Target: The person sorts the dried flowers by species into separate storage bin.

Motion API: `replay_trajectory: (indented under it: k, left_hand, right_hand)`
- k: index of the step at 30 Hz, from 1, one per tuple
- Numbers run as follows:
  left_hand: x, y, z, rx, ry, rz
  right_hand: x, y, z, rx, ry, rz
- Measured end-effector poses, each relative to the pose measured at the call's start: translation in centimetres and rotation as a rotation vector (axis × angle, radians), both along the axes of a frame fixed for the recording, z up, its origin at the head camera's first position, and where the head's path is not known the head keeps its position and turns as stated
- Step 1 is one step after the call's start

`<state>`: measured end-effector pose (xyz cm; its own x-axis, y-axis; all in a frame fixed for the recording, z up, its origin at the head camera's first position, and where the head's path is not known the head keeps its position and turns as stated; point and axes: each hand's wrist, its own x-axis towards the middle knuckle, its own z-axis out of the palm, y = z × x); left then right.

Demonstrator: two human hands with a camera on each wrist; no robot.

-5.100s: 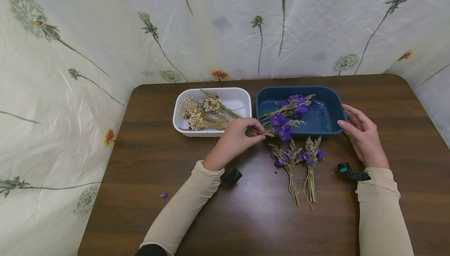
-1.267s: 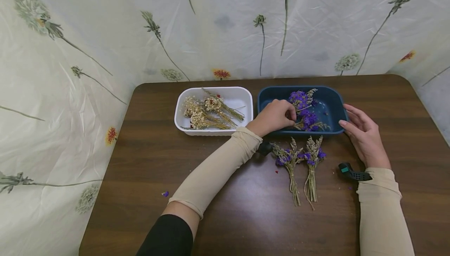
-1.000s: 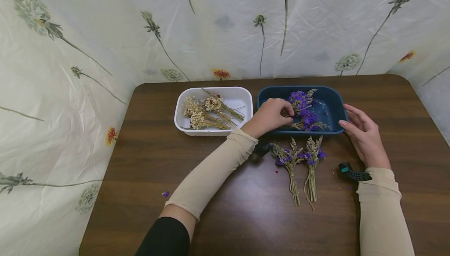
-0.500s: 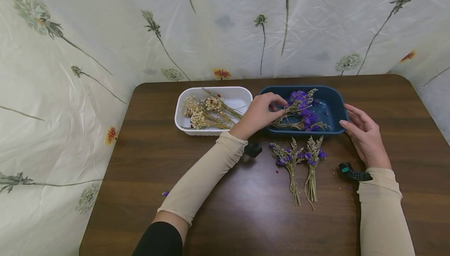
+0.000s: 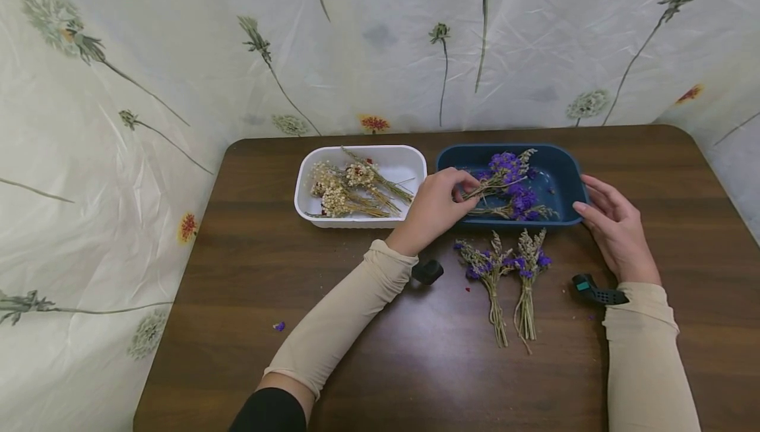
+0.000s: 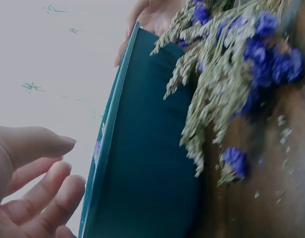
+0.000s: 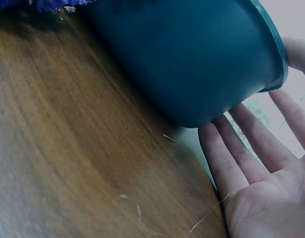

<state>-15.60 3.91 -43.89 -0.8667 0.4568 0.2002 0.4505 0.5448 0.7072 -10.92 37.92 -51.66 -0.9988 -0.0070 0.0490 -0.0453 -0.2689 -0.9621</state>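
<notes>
My left hand hovers at the left end of the dark blue tray, thumb and fingertips apart by the stems. In the left wrist view, nothing shows between that hand's fingers, which are beside the tray's rim. Inside the tray lie purple dried-flower bunches, one behind and another in front, stems pointing left. My right hand touches the tray's right end. The right wrist view shows its straight fingers against the outer wall, thumb at the rim.
Left of the blue tray stands a white tray with cream dried-flower bunches. Two tied purple bunches, a left one and a right one, lie in front of the blue tray. A loose purple petal lies on the brown table.
Earlier my left hand held a purple bunch over the tray's front edge; that bunch now lies inside the tray. The hand has since drawn back left and stands apart. The right hand stays put.
</notes>
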Motion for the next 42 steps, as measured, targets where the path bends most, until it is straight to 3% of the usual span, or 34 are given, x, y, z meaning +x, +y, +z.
replay_trajectory:
  k: [3,13,22,32,42]
  left_hand:
    - [0.7,-0.1,-0.2,0.007,0.021,0.023]
    - [3.4,-0.2,-0.6,0.045,0.023,0.017]
    - [6.2,-0.2,-1.6,-0.022,0.037,-0.014]
    - [8.7,-0.5,-2.8,-0.02,-0.012,-0.057]
    - [10.9,-0.1,-4.5,-0.114,0.027,-0.062]
  right_hand:
    - [0.0,0.0,0.0,-0.012,0.006,0.007]
    - [-0.1,-0.1,0.1,0.011,-0.013,0.002]
    - [0.0,-0.2,0.3,0.015,-0.017,-0.006]
    - [0.0,-0.2,0.4,0.013,-0.015,-0.007]
    - [0.1,-0.1,0.2,0.016,-0.019,-0.009]
